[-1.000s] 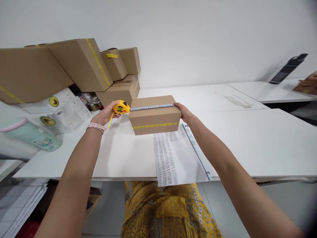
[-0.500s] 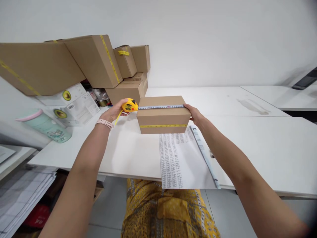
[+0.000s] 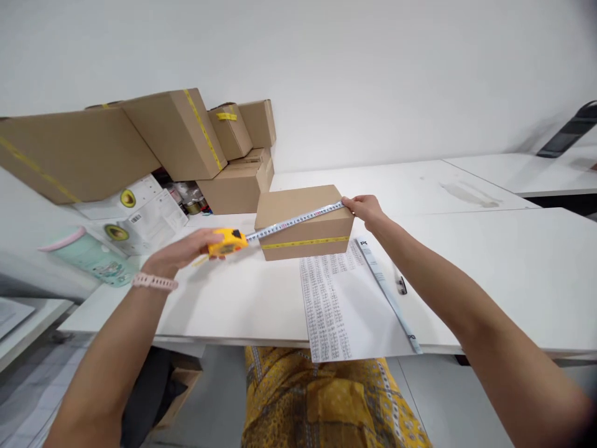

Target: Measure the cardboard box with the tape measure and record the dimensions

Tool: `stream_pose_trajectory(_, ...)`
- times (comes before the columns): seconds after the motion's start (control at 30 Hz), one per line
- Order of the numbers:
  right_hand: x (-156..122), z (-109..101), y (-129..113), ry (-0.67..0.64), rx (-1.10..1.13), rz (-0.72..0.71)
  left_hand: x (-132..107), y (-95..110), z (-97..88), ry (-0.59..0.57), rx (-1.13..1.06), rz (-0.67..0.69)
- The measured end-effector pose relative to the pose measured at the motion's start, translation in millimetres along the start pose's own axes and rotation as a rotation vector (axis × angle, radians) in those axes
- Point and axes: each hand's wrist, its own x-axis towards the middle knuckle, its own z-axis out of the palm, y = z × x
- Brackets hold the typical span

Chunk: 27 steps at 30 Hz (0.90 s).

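My left hand (image 3: pixel 189 247) is closed around a yellow tape measure (image 3: pixel 227 243), held left of a small cardboard box (image 3: pixel 298 207). From its case the white blade (image 3: pixel 295 220) runs out, slanting up to the right across the box's top and front edge. At the box's right end, my right hand (image 3: pixel 364 208) pinches the blade's far end between thumb and fingers. The box lies on the white table with a yellow tape strip along its front. A printed sheet (image 3: pixel 361 317) of handwriting-like rows lies partly beside and in front of the box.
Several cardboard boxes (image 3: pixel 172 134) are stacked at the back left. Below them stands a white avocado-printed carton (image 3: pixel 144 214), with a mint tumbler (image 3: pixel 96 258) before it. A small black item (image 3: pixel 402 285) lies right of the sheet, whose lower edge overhangs the table (image 3: pixel 489 274).
My left hand has moved left and down with the tape measure, drawing out more blade. The blade went from lying level along the box top to slanting. My right hand still grips its end.
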Motion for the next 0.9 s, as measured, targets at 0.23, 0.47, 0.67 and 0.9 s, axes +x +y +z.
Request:
stream_pose_trajectory(0.23, 8.2, 8.6, -37.2, -0.243, 0.034, -0.317, -49.2, -16.5, 147.5, -0.32, -0.751, -0.027)
stream_pose_trajectory(0.47, 46.6, 66.8, -62.3, -0.28, -0.306, -0.334, -13.0, 27.3, 225.3, -0.056, -0.998, 0.036)
stream_pose_trajectory(0.67, 50.3, 92.5, -63.1, -0.212, -0.505, -0.321, 10.3, 51.2, 217.7, 0.058, -0.958, -0.02)
stream_pose_trajectory(0.9, 50.2, 90.9, -60.8, -0.243, -0.552, -0.293, 4.9, 48.1, 231.3, 0.052, -0.99, -0.041)
